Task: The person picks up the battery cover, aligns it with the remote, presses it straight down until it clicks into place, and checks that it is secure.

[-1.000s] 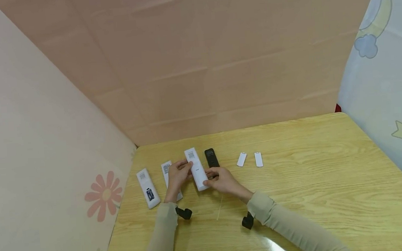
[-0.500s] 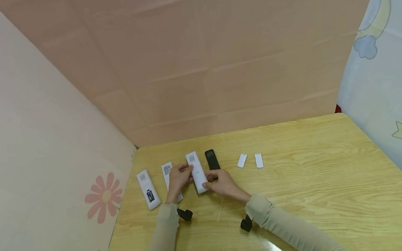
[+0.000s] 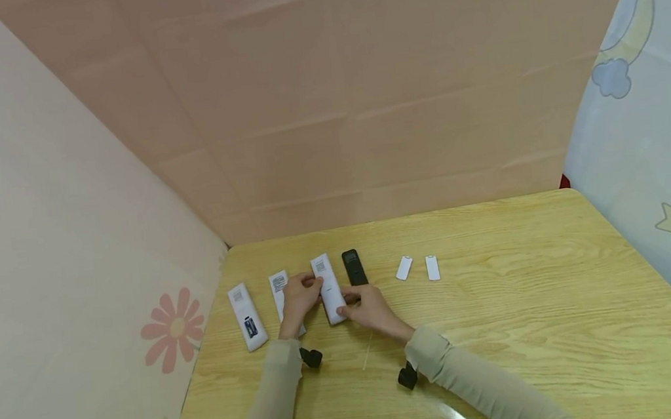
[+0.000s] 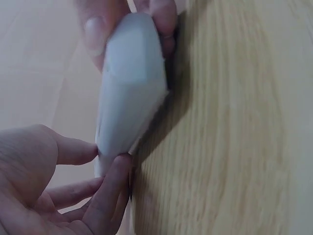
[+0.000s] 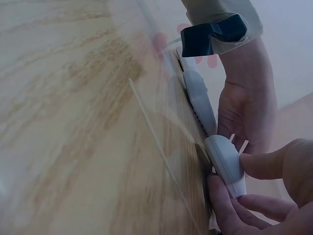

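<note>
A white remote control (image 3: 331, 295) lies back-up between the two hands, its label at the far end. The left hand (image 3: 297, 302) pinches its left edge about halfway along, between thumb and fingers. Near its close end, the right hand (image 3: 370, 308) holds the right edge with thumb on top and fingers at the side. In the left wrist view the remote's rounded end (image 4: 132, 54) is close to the wood. Partly under the left hand lies a second white remote (image 3: 279, 284). A black remote (image 3: 354, 266) is beyond the right hand, its lower part hidden.
At far left, another white remote (image 3: 246, 316) shows a dark battery in its uncovered compartment. Two small white battery covers, a tilted one (image 3: 404, 268) and a straight one (image 3: 432, 267), lie right of the black remote. A thin pale strip (image 3: 367, 352) lies on the wooden table (image 3: 526, 300).
The held remote and both hands have shifted slightly toward the person. Both hands keep their grip, and the other remotes and covers stay put.
</note>
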`<state>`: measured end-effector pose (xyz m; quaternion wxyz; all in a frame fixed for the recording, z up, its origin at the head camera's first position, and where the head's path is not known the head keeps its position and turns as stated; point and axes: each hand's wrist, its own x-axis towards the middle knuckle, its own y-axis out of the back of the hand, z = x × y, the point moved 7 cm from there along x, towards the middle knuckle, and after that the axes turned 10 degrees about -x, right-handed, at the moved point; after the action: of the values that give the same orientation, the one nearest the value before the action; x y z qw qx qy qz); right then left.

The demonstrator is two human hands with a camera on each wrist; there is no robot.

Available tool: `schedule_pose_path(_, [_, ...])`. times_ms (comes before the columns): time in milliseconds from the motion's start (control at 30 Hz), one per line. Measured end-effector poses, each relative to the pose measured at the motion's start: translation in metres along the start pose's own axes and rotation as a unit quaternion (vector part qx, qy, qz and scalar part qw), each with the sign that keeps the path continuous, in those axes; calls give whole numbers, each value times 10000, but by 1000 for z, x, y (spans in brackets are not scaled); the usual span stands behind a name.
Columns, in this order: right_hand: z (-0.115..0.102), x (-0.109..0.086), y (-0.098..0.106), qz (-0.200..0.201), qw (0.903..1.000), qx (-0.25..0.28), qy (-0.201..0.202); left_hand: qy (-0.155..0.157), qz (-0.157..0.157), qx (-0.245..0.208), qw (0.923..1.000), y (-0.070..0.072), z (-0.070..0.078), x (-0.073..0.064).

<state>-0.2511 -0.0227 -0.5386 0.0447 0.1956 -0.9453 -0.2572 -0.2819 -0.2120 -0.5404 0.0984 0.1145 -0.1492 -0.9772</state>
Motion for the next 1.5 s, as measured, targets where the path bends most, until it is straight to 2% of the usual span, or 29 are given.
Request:
schedule_pose_path(233, [-5,1,-4,-5,9998,-151,149,-75,159,267,9995,2,1,0])
schedule_pose_path(467, [-11,1,-4,-185,9992,-329,149,-153,242,423,9987,4,4,-3])
schedule_pose_path(667, [-13,2,-3,-199,9947,-914,431,-201,258,458,9984,4,6,-4])
schedule_pose_path(867, [-13,3,1,16,9896,-1325,559,-42,264,393,9989,3,5,-3])
schedule_pose_path(1067, [-13,2,6,34,9897,-1278,646,5,247,476,9986,4,5,-3])
schedule_pose_path(1333, [-18,-1,16,115,9911,-1132,686,-268,364,981,9941,9,8,-5])
schedule_pose_path(1500, [-20,-3,26,169,9925,-1044,620,-355,415,1103,9924,12,15,-10])
